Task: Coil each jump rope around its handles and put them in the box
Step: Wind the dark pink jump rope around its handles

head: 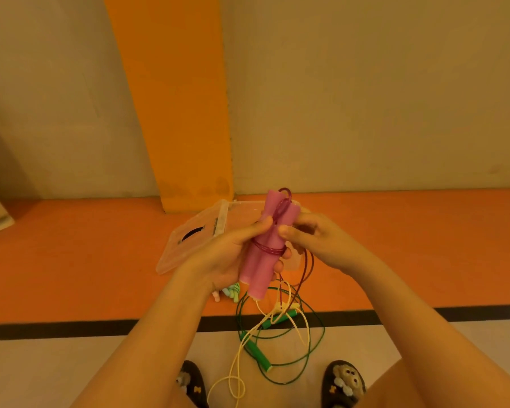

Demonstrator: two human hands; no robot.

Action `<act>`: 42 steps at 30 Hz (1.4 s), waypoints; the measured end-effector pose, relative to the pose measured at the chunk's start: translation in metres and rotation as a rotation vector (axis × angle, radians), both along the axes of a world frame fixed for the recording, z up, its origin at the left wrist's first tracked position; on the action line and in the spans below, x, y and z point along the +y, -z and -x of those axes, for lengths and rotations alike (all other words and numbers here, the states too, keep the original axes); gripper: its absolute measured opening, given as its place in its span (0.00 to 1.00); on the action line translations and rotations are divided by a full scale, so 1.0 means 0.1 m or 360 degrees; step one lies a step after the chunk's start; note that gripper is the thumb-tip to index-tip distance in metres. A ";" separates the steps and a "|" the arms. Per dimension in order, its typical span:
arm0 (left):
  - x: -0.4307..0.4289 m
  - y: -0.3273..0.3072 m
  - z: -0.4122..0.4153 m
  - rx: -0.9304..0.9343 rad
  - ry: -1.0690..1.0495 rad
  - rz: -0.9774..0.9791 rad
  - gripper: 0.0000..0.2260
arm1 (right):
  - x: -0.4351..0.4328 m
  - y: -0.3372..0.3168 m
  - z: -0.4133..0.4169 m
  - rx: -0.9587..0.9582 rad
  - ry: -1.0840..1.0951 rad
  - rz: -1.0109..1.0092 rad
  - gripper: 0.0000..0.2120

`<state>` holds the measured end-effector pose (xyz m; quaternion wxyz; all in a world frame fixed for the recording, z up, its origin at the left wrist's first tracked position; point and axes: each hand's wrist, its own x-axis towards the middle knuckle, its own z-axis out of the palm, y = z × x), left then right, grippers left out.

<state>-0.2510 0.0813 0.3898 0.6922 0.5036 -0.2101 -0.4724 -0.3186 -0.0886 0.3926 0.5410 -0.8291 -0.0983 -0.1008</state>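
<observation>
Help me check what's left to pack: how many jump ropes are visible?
3. The left hand and right hand hold the pink rope; the green rope and yellow rope lie tangled on the floor. A pastel bundle beside them may be a fourth.

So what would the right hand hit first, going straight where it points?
Probably the pink handles gripped by the left hand; they lie just ahead of the right hand, depth unclear.

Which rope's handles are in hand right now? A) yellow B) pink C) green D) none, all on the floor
B: the left hand grips both pink handles, dark red cord wound round them and pinched by the right hand; green rope and yellow rope lie on the floor.
</observation>
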 end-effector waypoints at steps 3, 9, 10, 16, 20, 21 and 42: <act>-0.07 -0.06 0.10 -0.0233 -0.0313 0.0020 0.13 | 0.05 0.03 -0.05 0.0001 0.0190 0.0013 0.08; -0.18 0.02 0.06 -0.0819 -0.0832 -0.0147 0.14 | 0.15 0.09 -0.18 0.0021 0.0680 0.0392 0.15; -0.20 0.04 0.06 -0.0852 -0.0884 -0.0161 0.14 | 0.18 0.09 -0.19 -0.0025 0.0761 0.0462 0.14; -0.20 0.16 0.01 -0.1326 -0.1098 -0.0437 0.09 | 0.26 0.04 -0.17 0.0052 0.0750 0.0396 0.26; -0.25 0.21 0.14 -0.2108 -0.1413 -0.0807 0.12 | 0.30 0.01 -0.16 0.0098 0.0752 0.0061 0.26; -0.28 0.19 0.17 -0.2146 -0.1469 -0.0810 0.13 | 0.30 0.02 -0.16 0.0070 0.0740 -0.0042 0.24; -0.01 0.00 0.10 0.0011 0.0029 0.0164 0.22 | 0.11 0.02 -0.12 -0.0151 0.0454 -0.0534 0.20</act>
